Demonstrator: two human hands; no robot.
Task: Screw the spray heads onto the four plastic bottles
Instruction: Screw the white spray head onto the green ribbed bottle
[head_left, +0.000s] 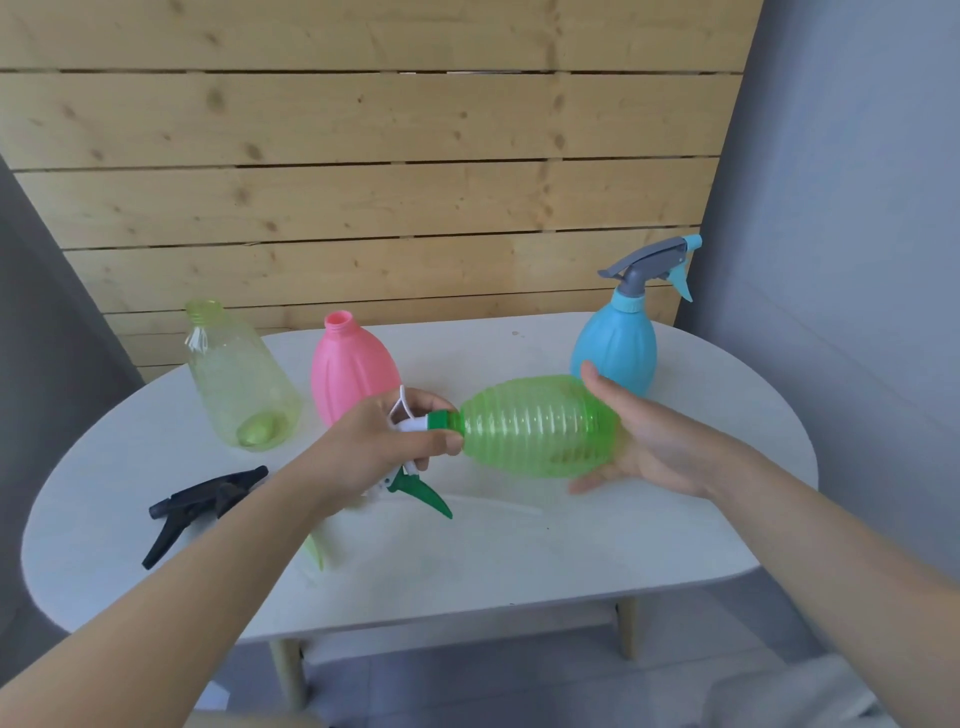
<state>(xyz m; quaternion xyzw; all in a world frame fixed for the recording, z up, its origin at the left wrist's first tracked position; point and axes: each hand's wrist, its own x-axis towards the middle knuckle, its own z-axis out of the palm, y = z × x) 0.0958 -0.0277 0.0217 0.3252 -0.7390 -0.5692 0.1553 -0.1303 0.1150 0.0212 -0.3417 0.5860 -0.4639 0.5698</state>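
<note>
We hold the green ribbed bottle (540, 426) on its side above the table (571, 545), its long axis running left to right, neck pointing left. Our right hand (644, 441) cradles its base, fingers nearly straight, thumb over the top. Our left hand (384, 447) curls its fingers round the green-and-white spray head (421, 467) at the neck, so we judge the twisting falls to this hand, turning about that axis

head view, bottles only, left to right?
pale yellow-green bottle → pink bottle → ribbed green bottle, held sideways above the table → blue bottle, spray head already on.
</note>
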